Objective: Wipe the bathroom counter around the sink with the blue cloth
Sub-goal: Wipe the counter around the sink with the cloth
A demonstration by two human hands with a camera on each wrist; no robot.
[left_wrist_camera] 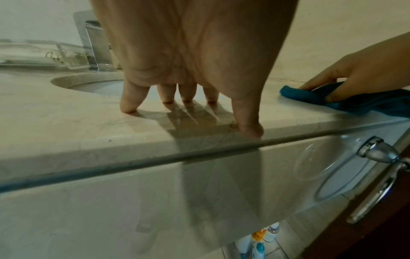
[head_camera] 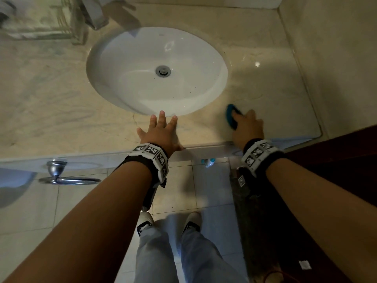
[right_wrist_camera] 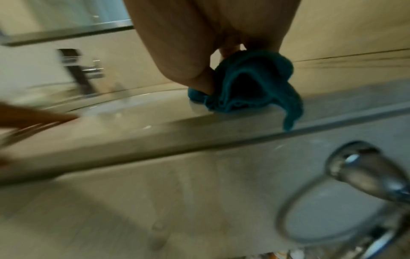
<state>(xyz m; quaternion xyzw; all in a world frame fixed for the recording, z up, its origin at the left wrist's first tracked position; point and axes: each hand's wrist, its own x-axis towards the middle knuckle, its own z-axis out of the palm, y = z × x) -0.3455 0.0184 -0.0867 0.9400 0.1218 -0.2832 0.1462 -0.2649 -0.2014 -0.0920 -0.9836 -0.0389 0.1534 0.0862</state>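
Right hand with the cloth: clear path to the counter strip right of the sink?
Probably yes. The right hand presses the blue cloth on the counter there already; nothing stands on that strip.

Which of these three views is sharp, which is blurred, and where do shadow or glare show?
Head view: mostly sharp, with glare spots on the counter right of the sink. Left wrist view: sharp; the left hand throws a fanned shadow across the marble. Right wrist view: motion-blurred, smearing the faucet and towel ring; only the blue cloth stays fairly clear.
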